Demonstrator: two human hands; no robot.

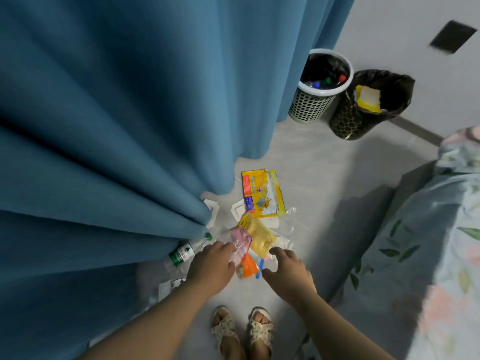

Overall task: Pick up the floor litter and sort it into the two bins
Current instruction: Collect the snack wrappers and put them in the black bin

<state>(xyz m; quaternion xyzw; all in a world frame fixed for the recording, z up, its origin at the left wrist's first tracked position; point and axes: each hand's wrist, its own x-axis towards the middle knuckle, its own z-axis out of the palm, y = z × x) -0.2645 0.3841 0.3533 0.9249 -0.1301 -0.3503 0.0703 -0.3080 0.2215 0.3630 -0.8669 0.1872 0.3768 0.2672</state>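
Observation:
Litter lies on the grey floor: a large yellow printed bag [262, 189], a crumpled yellow wrapper [259, 236], a pink wrapper [240, 242], an orange wrapper [250, 266] and a clear bottle with a green label [181, 254] by the curtain. My left hand [211, 266] holds the pink wrapper's edge in its fingers. My right hand [287, 272] hovers over the pile, fingers spread and empty. At the back stand a white mesh bin [311, 105] holding bottles and a black-bagged bin [348, 118] holding wrappers.
A blue curtain [117, 126] hangs at the left, its hem touching the floor and covering part of the litter. A bed with floral bedding [428, 242] fills the right side. My sandalled feet [241, 331] stand just behind the pile.

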